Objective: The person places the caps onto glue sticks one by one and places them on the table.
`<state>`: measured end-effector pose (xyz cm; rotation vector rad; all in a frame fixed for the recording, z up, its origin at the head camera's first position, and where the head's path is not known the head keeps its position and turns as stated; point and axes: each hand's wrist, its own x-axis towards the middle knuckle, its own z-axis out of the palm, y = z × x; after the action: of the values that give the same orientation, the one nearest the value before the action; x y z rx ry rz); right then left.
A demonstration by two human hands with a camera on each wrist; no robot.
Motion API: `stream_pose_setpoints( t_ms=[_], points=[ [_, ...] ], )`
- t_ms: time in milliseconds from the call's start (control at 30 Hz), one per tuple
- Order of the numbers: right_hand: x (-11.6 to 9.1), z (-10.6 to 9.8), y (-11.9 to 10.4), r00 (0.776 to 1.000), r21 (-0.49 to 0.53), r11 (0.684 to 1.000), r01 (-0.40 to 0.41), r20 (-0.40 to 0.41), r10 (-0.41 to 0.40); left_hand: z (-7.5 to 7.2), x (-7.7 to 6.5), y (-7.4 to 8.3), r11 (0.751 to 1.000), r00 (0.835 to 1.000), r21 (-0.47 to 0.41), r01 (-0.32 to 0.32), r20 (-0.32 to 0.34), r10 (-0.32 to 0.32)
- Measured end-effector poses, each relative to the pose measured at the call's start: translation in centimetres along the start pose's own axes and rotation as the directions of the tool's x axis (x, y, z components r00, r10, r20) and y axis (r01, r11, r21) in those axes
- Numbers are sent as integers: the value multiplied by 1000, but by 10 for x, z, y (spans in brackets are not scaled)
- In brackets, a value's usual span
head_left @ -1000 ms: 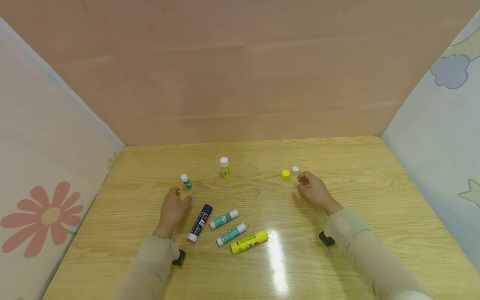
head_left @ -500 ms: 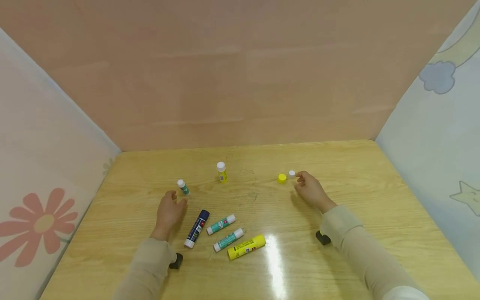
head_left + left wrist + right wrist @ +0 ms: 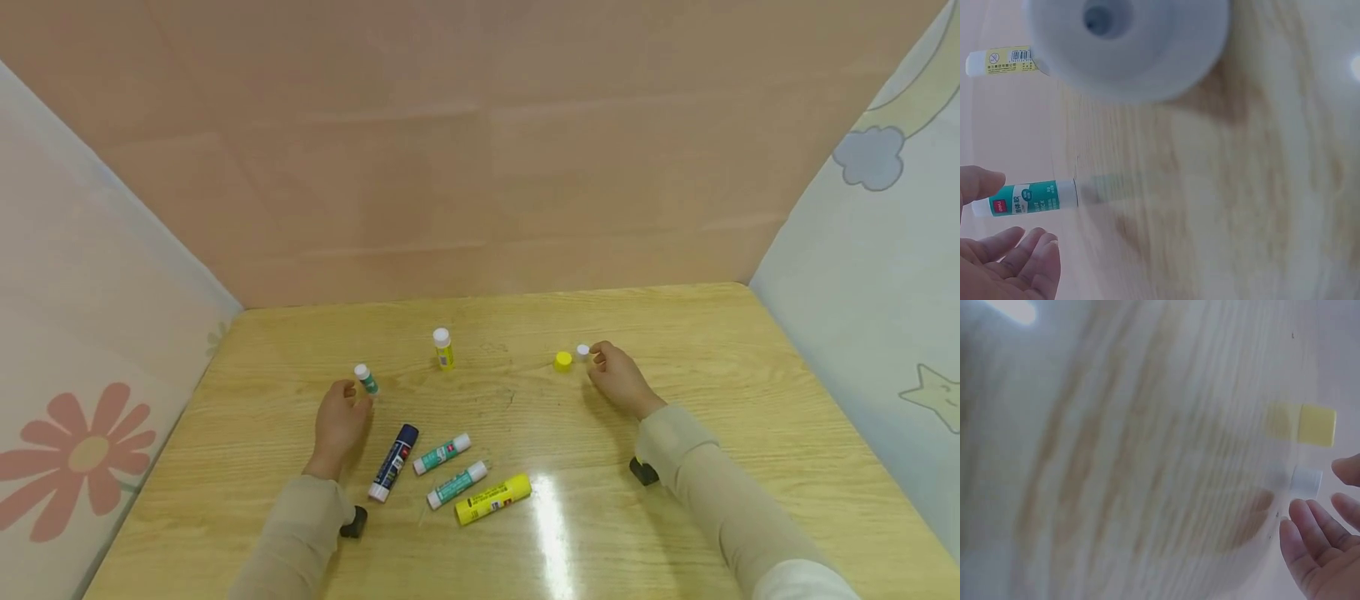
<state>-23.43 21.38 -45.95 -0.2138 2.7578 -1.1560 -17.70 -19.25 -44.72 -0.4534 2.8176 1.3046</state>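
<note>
Wooden table (image 3: 720, 358): bears everything below.
Left hand (image 3: 339, 425): thumb and fingers relaxed, parted, with the upright teal stick (image 3: 367, 381) just beyond them; contact cannot be told.
Right hand (image 3: 621, 379): fingers loosely bent, thumb apart, tips just right of the white cap (image 3: 582, 351); touch cannot be told.
Large yellow stick (image 3: 492, 500): lying near, centre.
Navy stick (image 3: 393, 463): lying right of the left hand.
Lying teal sticks (image 3: 442, 455) (image 3: 457, 486): side by side, between navy and large yellow.
Upright yellow stick (image 3: 444, 350): far, white-topped, inside hidden.
Yellow cap (image 3: 563, 362): just left of the white one.
</note>
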Motion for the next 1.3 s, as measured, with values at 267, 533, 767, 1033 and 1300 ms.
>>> stream_pose_setpoints(
  t_ms=[267,533,767,1033,1300],
  points=[
    [10,3,6,1000,-39,999,4,7,-4,5,4,1,999,999,-35,-27,-27,26],
    [15,3,4,1000,-65,998,4,14,-3,8,8,-1,997,999,-79,-23,-34,20],
    [21,6,3,1000,-85,996,4,14,-3,10,11,-3,996,999,-92,-20,-38,17],
    [22,11,6,999,-86,996,29,20,-27,13,9,-5,996,999,-87,-23,-40,19],
    [25,10,7,995,-141,985,94,-20,-98,12,13,-5,997,999,-76,-31,-44,28]
  ],
)
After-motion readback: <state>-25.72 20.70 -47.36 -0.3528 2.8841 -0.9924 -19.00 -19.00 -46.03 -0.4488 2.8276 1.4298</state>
